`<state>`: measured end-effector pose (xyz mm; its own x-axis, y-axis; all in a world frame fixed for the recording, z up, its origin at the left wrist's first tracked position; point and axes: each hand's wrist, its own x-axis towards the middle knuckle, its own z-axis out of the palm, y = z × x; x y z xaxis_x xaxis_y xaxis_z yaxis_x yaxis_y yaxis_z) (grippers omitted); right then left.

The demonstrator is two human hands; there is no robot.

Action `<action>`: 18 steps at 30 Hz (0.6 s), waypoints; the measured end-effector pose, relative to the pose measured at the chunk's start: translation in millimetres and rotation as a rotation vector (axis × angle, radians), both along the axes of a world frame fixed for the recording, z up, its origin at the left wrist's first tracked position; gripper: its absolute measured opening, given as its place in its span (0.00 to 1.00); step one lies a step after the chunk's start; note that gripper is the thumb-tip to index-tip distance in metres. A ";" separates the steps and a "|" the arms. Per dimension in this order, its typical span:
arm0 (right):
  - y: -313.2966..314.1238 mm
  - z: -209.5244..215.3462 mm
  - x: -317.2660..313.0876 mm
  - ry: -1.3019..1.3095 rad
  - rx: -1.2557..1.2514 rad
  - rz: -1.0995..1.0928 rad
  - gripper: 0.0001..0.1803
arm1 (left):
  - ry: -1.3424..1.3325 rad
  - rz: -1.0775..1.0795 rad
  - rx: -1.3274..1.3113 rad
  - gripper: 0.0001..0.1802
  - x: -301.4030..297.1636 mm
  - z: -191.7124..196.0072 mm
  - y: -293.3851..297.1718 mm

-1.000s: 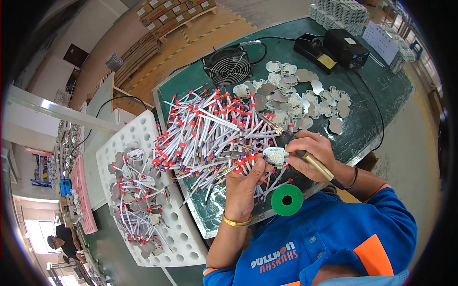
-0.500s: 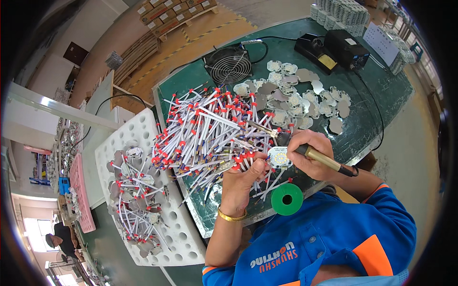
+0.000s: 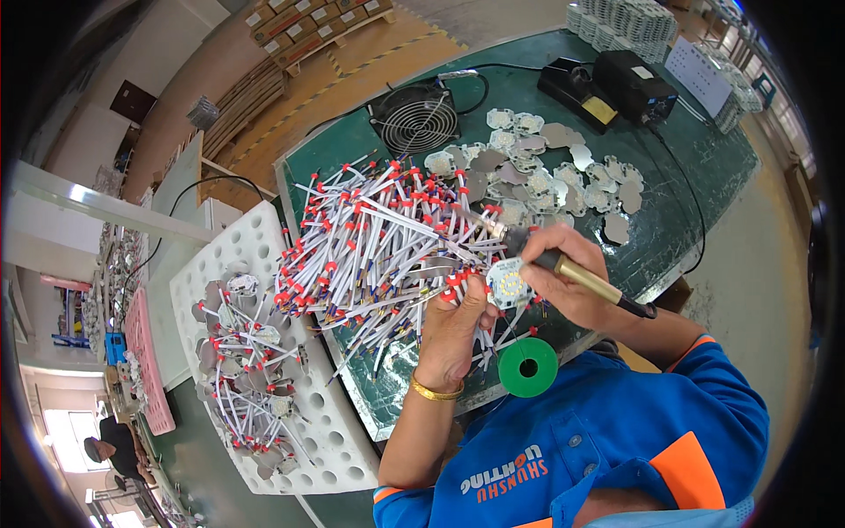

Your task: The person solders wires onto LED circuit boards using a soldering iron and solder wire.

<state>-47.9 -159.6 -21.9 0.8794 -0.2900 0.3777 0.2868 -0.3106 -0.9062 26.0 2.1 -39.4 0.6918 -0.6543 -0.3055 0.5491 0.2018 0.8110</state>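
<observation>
My left hand [image 3: 453, 330] holds a small round white LED board [image 3: 508, 283] together with a white wire, just in front of a big heap of white wires with red ends [image 3: 383, 242]. A gold bangle sits on that wrist. My right hand [image 3: 568, 286] grips a soldering iron [image 3: 563, 267] with a yellow and black handle. Its tip points left, above the board. A green spool of solder [image 3: 528, 367] lies on the table edge just below both hands.
On the green table [image 3: 695, 176] lie several round boards [image 3: 563, 172], a small black fan [image 3: 415, 123] and a black soldering station [image 3: 607, 84]. A white perforated tray [image 3: 334, 440] at the left holds wired boards. Stacks of boards stand at the far right.
Both hands have shifted slightly; the soldering iron tip now sits higher and further left over the board, which my left hand keeps holding.
</observation>
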 end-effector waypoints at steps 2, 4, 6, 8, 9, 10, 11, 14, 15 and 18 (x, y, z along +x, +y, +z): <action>-8.7 -2.9 1.7 -0.040 -0.051 -0.059 0.05 | 0.054 0.039 -0.086 0.15 -1.7 -3.0 2.9; -25.0 -12.1 1.2 -0.070 -0.050 -0.119 0.06 | 0.112 0.063 -0.203 0.15 1.4 -4.8 7.7; -39.5 -16.3 -5.6 -0.019 -0.230 -0.176 0.07 | 0.171 0.069 -0.404 0.18 4.2 -4.7 18.5; -48.4 -25.4 -12.8 0.054 -0.251 -0.182 0.08 | 0.165 0.095 -0.418 0.18 5.1 -5.4 26.4; -52.6 -33.6 -14.4 0.023 -0.457 -0.199 0.09 | 0.152 0.113 -0.402 0.18 3.7 -2.2 27.8; -55.8 -38.6 -17.6 -0.009 -0.660 -0.213 0.10 | 0.152 0.108 -0.399 0.18 1.7 -0.4 29.9; -56.7 -40.3 -18.3 -0.019 -0.654 -0.202 0.10 | 0.091 0.136 -0.361 0.15 -0.5 2.0 34.9; -55.7 -50.4 -21.1 0.111 -0.809 -0.122 0.18 | -0.080 0.183 -0.160 0.12 -8.2 15.2 48.0; -52.6 -47.7 -23.4 0.121 -0.836 -0.109 0.19 | -0.170 0.186 -0.003 0.12 -12.5 20.3 58.1; -50.9 -47.2 -31.9 0.138 -0.887 -0.077 0.23 | -0.204 0.141 0.121 0.14 -19.1 30.2 83.1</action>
